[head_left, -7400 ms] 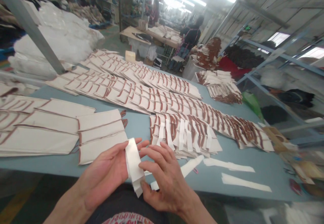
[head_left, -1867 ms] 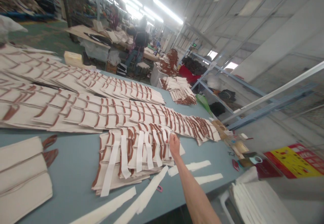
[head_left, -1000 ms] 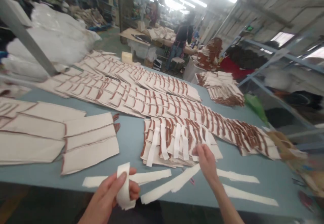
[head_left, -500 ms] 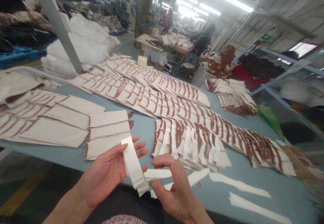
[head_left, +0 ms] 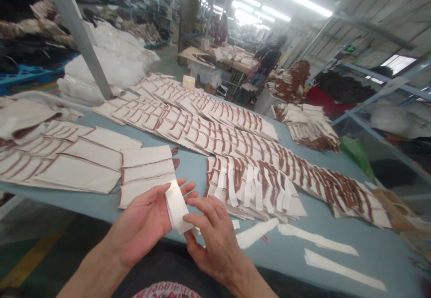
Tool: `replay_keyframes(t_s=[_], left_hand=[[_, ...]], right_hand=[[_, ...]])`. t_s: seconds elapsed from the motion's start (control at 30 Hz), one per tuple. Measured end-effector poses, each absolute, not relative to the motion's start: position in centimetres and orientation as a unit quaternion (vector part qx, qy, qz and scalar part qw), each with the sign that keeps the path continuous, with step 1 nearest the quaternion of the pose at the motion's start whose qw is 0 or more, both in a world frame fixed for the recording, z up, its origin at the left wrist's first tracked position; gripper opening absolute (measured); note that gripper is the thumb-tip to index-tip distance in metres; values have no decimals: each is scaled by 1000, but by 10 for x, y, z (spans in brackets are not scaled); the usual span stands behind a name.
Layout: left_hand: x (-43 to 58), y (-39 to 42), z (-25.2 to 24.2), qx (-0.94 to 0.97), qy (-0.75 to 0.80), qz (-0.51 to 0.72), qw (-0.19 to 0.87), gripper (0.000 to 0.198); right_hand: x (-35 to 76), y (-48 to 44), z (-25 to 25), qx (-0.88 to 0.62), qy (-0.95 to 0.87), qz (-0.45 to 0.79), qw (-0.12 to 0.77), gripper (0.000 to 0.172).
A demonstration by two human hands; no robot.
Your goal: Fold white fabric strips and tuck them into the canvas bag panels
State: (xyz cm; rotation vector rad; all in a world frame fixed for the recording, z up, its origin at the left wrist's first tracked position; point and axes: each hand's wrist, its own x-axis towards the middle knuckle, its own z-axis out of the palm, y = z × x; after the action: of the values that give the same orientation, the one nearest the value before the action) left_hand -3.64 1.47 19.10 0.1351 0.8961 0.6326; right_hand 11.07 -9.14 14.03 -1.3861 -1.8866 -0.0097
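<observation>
Near the table's front edge, my left hand (head_left: 144, 224) holds a small stack of white strips (head_left: 176, 206) across its palm, thumb on top. My right hand (head_left: 210, 239) is up against the lower end of that stack, fingers curled and touching the strips. Just beyond the hands lies a fanned pile of cream fabric pieces with brown trim (head_left: 256, 190), several white strips laid across it. Loose white strips (head_left: 316, 244) lie on the blue table (head_left: 195, 167) to the right.
Long overlapping rows of cream-and-brown pieces (head_left: 208, 131) run across the table. Larger cream panels (head_left: 81, 163) lie at the left. A grey post (head_left: 77, 33) and white bags stand behind. A person (head_left: 266, 62) works at a far table. Shelving stands at the right.
One second ago my right hand reached out to the fanned pile; it has come back to the stack in my left hand and now touches it. The stack sits lower in the palm.
</observation>
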Motion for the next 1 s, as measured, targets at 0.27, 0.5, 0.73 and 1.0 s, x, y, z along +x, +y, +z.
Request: replay_keyframes(t_s=[0.27,0.5,0.73,1.0], left_hand=[[-35,5,182,84,413,293,858,30],[-33,-4,174,128,422,286,851,29],[-45,-15,147,213,409,235,856,35],[-62,-30,123,293,360,175,869,59]], right_hand=[[108,-99,136,-549,-720,16,423,30],[109,-104,142,-555,-686,65,466,19],[111,-100,150,-563,-642,134,503,17],[119,-89,154,-631,-563,244,475,18]])
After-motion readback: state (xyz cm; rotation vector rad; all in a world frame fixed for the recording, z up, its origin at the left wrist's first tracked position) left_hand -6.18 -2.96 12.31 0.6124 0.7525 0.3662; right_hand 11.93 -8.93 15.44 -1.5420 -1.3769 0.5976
